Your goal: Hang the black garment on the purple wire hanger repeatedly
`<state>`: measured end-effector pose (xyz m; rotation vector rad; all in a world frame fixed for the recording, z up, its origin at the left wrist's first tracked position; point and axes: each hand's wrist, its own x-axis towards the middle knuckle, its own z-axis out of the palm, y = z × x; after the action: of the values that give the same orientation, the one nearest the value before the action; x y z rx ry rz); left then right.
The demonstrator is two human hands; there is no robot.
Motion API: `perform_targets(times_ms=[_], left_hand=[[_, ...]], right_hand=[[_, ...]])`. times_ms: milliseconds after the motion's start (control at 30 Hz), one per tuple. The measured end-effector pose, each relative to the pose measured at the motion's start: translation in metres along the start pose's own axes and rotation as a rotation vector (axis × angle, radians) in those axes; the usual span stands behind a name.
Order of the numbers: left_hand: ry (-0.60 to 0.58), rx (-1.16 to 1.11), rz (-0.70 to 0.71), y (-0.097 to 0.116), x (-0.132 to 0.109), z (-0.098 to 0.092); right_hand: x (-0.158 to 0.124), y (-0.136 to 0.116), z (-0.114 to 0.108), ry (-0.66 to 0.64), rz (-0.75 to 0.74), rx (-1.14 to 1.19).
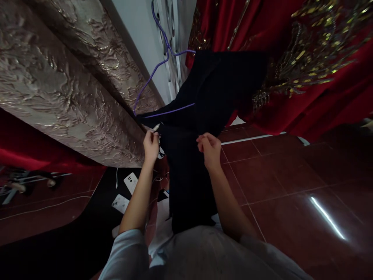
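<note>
A black garment [189, 175] hangs in front of me on a thin purple hanger [168, 47], spreading to the upper right and down to my lap. At its left edge my left hand [151, 147] is closed, pinching a small pale, pointed thing [156, 127] whose kind I cannot make out. My right hand [210, 151] is in front of the garment's right edge, thumb and fingers pressed together. Whether the right fingers hold a bit of cloth or something thin is too dark to tell.
Shiny beige embossed fabric [67, 85] hangs on the left. Red cloth with gold sequins [305, 58] hangs on the right. Below left, a white phone-shaped item [131, 182] and a similar one [120, 203] lie on a dark surface [67, 233]. Reddish tiles [279, 171] cover the floor.
</note>
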<state>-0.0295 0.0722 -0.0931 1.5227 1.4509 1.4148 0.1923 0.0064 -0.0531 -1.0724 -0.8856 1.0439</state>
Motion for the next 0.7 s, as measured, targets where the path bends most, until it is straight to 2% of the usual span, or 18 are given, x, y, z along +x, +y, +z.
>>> perform_targets(times_ms=[67,133,233,267,333,400,433,500,567,633,700], left_hand=[[-0.080,0.092,0.037,0.009,-0.003,0.000],[-0.159,0.095,0.098,0.027,-0.004,0.002],[-0.258,-0.021,0.244,0.066,-0.010,0.009],[-0.295,-0.070,0.283,0.081,-0.013,0.013],[-0.387,-0.124,0.350,0.107,-0.021,0.022],[-0.447,-0.112,0.446,0.126,-0.028,0.031],[-0.452,-0.094,0.495,0.132,-0.030,0.035],[-0.477,-0.076,0.548,0.135,-0.032,0.041],[-0.541,-0.112,0.517,0.126,-0.028,0.041],[-0.632,-0.100,0.480,0.109,-0.020,0.033],[-0.720,0.064,0.503,0.088,-0.009,0.016]], right_hand=[[-0.008,0.006,-0.015,0.103,0.031,0.000],[-0.013,0.007,-0.025,0.165,0.021,-0.043],[-0.017,-0.004,-0.031,0.165,-0.139,-0.268],[-0.018,-0.009,-0.030,0.110,-0.204,-0.358],[-0.018,-0.021,-0.025,-0.108,-0.267,-0.464],[-0.015,-0.029,-0.016,-0.360,-0.231,-0.417],[-0.013,-0.031,-0.010,-0.441,-0.192,-0.356],[-0.007,-0.035,0.000,-0.495,-0.082,-0.225],[0.001,-0.044,0.005,-0.489,0.083,-0.137],[0.010,-0.061,0.004,-0.535,0.231,-0.108],[0.021,-0.084,0.000,-0.642,0.247,-0.150]])
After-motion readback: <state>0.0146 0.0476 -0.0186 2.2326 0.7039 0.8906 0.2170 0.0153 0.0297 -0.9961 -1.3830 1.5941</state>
